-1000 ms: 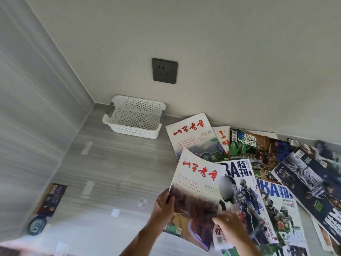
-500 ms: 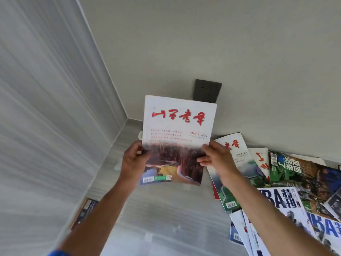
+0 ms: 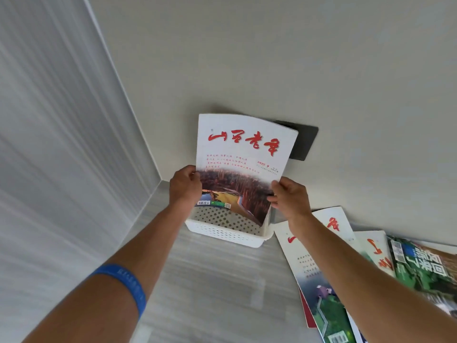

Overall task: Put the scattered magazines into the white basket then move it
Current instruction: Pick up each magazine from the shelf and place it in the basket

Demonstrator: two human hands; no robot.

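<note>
Both hands pinch one magazine [image 3: 243, 154] by its side edges: the left hand [image 3: 185, 185] has its thumb on the cover at the left edge, the right hand [image 3: 290, 198] curls round the right edge. They hold it upright, red title at the top, with its lower edge at or just inside the mouth of the white basket [image 3: 228, 232], which stands on the floor [image 3: 210, 293] in the corner against the wall. A dark wall socket [image 3: 304, 144] shows behind the magazine. By my judgement this is an early step: no magazine is visible inside the basket, and several scattered magazines [image 3: 321, 280] lie on the floor to the right, near the basket. Those remain to be collected, then the basket moved.
</note>
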